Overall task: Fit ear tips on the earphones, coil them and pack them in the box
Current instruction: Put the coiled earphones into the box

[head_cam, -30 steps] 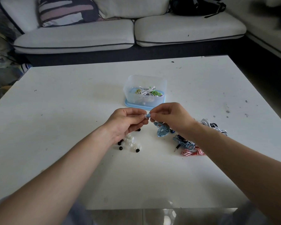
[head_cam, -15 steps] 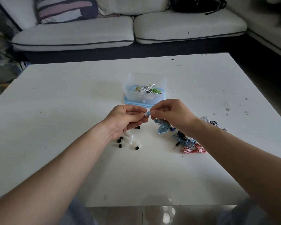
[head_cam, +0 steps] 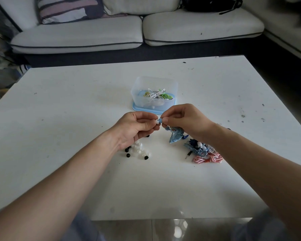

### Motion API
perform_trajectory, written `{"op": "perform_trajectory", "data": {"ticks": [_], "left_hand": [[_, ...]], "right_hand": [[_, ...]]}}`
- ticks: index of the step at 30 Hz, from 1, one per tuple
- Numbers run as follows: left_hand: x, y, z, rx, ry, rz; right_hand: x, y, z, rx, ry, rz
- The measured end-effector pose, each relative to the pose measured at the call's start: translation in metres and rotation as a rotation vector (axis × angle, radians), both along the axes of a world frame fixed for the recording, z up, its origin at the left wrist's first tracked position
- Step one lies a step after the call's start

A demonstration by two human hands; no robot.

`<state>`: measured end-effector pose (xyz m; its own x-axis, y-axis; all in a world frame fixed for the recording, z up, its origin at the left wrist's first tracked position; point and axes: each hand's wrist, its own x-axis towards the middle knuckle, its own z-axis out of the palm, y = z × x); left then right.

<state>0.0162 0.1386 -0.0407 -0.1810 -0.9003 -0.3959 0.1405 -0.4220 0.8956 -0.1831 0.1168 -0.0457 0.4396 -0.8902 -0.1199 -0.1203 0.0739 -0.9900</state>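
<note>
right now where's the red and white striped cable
Head view: the red and white striped cable lies on the white table's right side, beside the blue earphone tangle.

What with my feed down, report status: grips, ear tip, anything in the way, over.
Left grip pinches white ear tip; right grip pinches blue earbud. Tip against bud, seating unclear. Nothing between them.

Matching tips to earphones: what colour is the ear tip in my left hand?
White ear tip, best seen in the head view, against the blue earbud.
</note>
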Motion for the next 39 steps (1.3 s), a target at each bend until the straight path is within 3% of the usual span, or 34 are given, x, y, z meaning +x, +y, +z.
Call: {"op": "perform_trajectory", "data": {"ticks": [28, 34, 39], "left_hand": [[-0.0072, -0.0002, -0.0023, -0.027, 0.040, 0.060], [-0.0058, -0.0020, -0.0012, -0.047, 0.053, 0.042], [-0.0087, -0.0006, -0.0057, -0.084, -0.140, -0.039]], "right_hand": [[-0.0005, -0.0037, -0.0049, 0.025, -0.078, -0.016], [-0.0024, -0.0047, -0.0060, 0.130, -0.118, -0.011], [0.0011, -0.0029, -0.0040, 0.226, -0.222, -0.039]]}}
